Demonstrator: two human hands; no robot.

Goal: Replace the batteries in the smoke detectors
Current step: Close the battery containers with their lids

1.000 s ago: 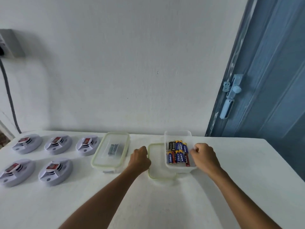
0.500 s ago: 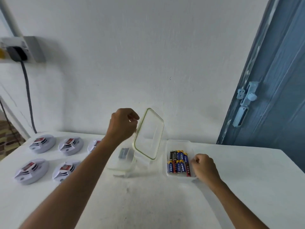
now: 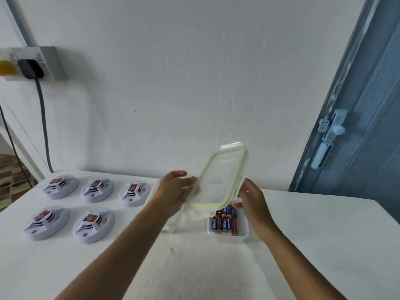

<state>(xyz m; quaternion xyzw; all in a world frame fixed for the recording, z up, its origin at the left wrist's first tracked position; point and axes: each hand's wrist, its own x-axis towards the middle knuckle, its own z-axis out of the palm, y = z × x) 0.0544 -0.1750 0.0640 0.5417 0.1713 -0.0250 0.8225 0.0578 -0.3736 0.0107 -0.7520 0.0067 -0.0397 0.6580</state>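
Nearest, two bare forearms reach in over the white table [image 3: 303, 245]. Open tub [image 3: 243, 233] sits just ahead of the right hand [image 3: 253, 202], fresh batteries [image 3: 225, 220] lying side by side inside, none taken out. Right hand hovers over the tub's right wall, fingers loosely extended toward the lid [image 3: 220, 180]; whether they touch it I cannot tell, motion blur. Left hand [image 3: 173, 190] holds that clear green-rimmed lid by its left edge, thumb above and fingers under as far as shows, lid tilted up and hanging partly over the tub. Below the lid lies a second lid [image 3: 186, 215] flat on the table, beside the tub. A second tub, probably for spent cells, seems hidden behind the left hand; contents not visible. Further left, five detectors [image 3: 94, 227] in two rows, three behind and two in front, each face down with a red-labelled block in its bay, none touched. Beyond: white wall, socket with plug at far left, blue door at right. Judgement: only the opening of containers is under way; all five battery swaps remain, so the job is barely begun
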